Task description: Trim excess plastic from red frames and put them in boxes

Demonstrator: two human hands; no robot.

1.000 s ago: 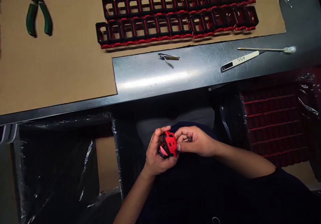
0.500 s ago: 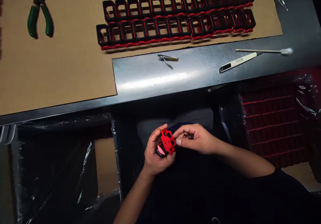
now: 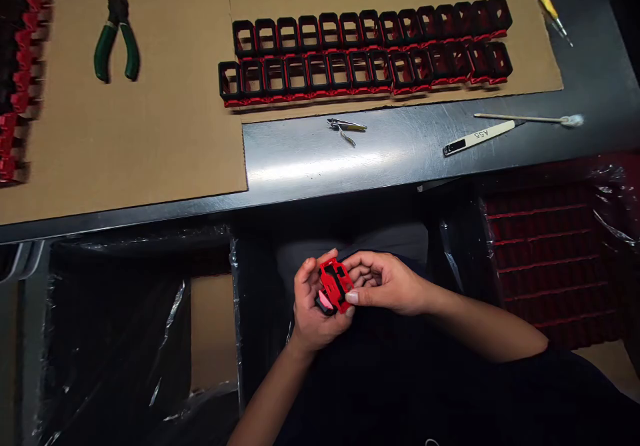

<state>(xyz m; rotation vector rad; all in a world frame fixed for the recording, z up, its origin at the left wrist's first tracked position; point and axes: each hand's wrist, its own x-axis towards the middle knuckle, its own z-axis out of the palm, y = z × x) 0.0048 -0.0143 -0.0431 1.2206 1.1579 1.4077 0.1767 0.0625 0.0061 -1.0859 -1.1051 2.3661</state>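
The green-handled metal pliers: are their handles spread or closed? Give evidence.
Spread: the green-handled metal pliers show flat brown cardboard between their handles.

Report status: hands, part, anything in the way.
Left hand holding red-black part. Right hand at its edge. No obstruction seen; pliers away on cardboard.

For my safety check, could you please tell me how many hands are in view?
2: the left hand cradles the red-and-black part; the right hand touches its right side.
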